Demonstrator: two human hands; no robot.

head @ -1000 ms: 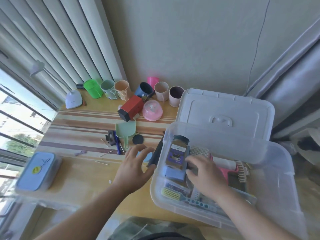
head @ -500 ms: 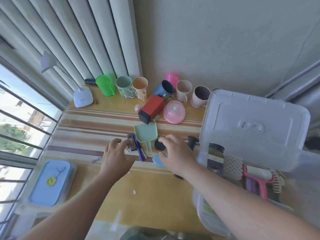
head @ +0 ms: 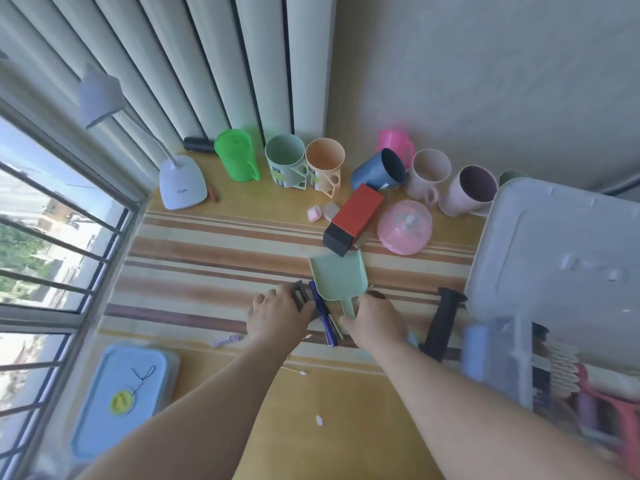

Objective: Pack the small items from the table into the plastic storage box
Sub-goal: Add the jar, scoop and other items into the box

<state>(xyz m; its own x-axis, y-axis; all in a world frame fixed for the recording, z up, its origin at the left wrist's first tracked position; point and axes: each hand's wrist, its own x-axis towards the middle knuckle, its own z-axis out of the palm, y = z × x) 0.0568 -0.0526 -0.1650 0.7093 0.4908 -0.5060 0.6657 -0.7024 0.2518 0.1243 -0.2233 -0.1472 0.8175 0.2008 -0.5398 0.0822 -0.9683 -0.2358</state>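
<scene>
On the striped mat lie a mint green scoop (head: 341, 277), a blue pen (head: 322, 315) and a small dark grey clip-like piece (head: 300, 295). My left hand (head: 277, 318) pinches the grey piece between thumb and fingers. My right hand (head: 375, 322) curls down over a small dark disc (head: 376, 294), whose edge shows at the fingertips; its thumb lies beside the scoop's handle. The clear plastic storage box (head: 519, 362) stands at the right with several items inside, its lid (head: 554, 258) propped behind it.
A black handle grip (head: 441, 325) lies between my right hand and the box. Along the wall stand several cups, a red and black box (head: 353, 220) and a pink dome lid (head: 404, 226). A white lamp (head: 181, 183) stands at the back left and a blue lunch box (head: 117, 400) at the front left.
My right hand left the box and came down on the dark disc on the mat. My left hand slid forward onto the grey piece. The view swung left.
</scene>
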